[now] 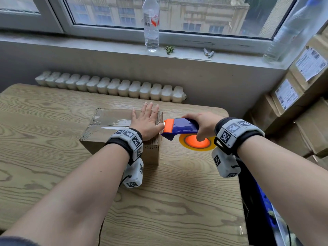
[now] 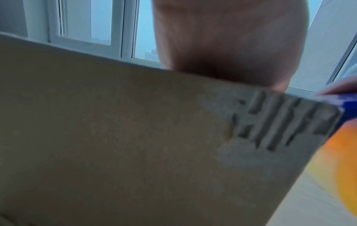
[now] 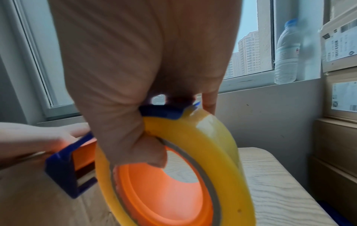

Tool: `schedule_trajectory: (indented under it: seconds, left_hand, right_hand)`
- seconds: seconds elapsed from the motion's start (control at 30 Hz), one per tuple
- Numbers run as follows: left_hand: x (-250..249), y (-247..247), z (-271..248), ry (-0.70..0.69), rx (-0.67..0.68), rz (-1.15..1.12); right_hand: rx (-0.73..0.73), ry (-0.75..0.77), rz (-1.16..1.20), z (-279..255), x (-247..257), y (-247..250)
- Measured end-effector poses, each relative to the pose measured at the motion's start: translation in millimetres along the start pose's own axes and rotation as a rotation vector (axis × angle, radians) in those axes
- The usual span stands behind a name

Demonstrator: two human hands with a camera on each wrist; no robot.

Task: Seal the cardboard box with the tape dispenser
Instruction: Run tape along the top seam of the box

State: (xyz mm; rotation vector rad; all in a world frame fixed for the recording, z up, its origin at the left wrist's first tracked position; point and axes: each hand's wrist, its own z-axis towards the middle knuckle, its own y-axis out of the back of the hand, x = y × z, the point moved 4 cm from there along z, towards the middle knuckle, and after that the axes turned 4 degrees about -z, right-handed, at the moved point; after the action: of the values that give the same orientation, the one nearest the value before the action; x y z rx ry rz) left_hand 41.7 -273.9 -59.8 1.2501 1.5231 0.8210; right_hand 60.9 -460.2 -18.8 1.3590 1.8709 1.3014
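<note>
A small cardboard box (image 1: pixel 110 128) sits closed on the wooden table (image 1: pixel 53 174), with clear tape across its top. My left hand (image 1: pixel 146 119) lies flat on the box's right end, fingers straight and spread. My right hand (image 1: pixel 202 124) grips a blue and orange tape dispenser (image 1: pixel 181 127) that carries a yellow tape roll (image 3: pixel 218 152). The dispenser's orange front edge sits at the box's right edge, next to my left thumb. In the left wrist view the box's side (image 2: pixel 135 137) fills the frame, with the palm (image 2: pixel 228 42) above it. The right wrist view shows my thumb hooked through the roll's orange core (image 3: pixel 164 191).
A white radiator (image 1: pixel 110 87) runs behind the table. Two plastic water bottles (image 1: pixel 150 23) stand on the windowsill, one at the centre and one at the far right. Stacked cardboard cartons (image 1: pixel 301 103) with labels stand at the right of the table.
</note>
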Motion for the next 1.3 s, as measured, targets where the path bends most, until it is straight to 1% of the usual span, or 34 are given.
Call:
schedule_trajectory:
  seconds: [0.07,0.23,0.37,0.57,0.63,0.73,0.9,1.1,1.3]
  left_hand:
    - [-2,-3,1,-0.006,-0.019,0.012]
    - [-8,-5,1,-0.104,-0.014,0.028]
    - [-8,-6,2,-0.093,-0.01,0.02]
    - [-13,-6,0,-0.098,0.007,0.042]
    - [-12,-6,-1,-0.096,0.009,0.033]
    - [-7,-5,-1,-0.084,-0.002,0.016]
    - [-9,-6,1,-0.065,-0.04,0.011]
    - [-12,-9,0,-0.051,-0.06,0.007]
    - [-12,-11,1,-0.066,-0.091,-0.025]
  right_hand:
    - [-0.007,0.001,0.008,0,-2,-2]
    - [-0.011,0.002,0.062,1,-2,-8]
    - [-0.047,-0.016,0.093,-7,-18,-12]
    - [-0.037,-0.049,0.129,-21,-33,-19]
    - [-0.031,-0.061,0.113,-27,-40,-20]
    - [-0.021,-0.096,0.02,-34,-48,-19]
    - [-0.04,-0.075,-0.102,-23,-30,-17]
    - [-0.06,-0.016,-0.144,0,-1,-16]
    - [-0.076,0.044,-0.174,17,18,-12]
